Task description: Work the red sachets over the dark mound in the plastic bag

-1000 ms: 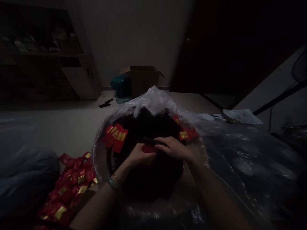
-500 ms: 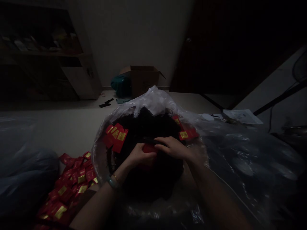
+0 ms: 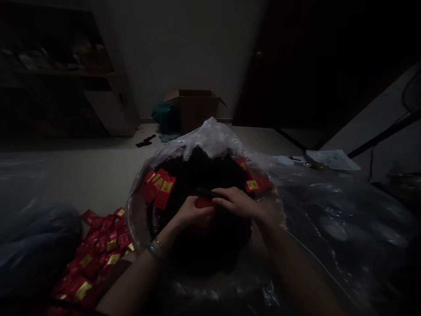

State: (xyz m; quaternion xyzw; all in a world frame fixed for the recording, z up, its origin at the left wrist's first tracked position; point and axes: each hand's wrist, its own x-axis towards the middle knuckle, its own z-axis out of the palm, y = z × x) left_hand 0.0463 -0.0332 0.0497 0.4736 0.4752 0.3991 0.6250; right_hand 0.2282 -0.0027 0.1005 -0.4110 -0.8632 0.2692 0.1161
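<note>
My left hand [image 3: 194, 211] is closed round a red packet [image 3: 204, 203], its thumb lying across the front. My right hand [image 3: 234, 202] bends over the packet's upper edge, its fingers closed on a dark elongated thing [image 3: 204, 193] whose kind is too dark to tell. Both hands are over a heap of black, frizzy, shredded material [image 3: 210, 169] in a large clear plastic bag [image 3: 215, 131] with its mouth open. Several red packets with gold patches [image 3: 161, 188] lie on the heap's left side, and a few more red packets [image 3: 258, 184] on its right.
A pile of red packets [image 3: 98, 248] covers the floor at left, beside a plastic-wrapped bundle [image 3: 36, 245]. More clear plastic sheeting [image 3: 329, 210] spreads at right. An open cardboard box [image 3: 199, 109] and a teal bag [image 3: 166, 117] stand by the wall. The room is dim.
</note>
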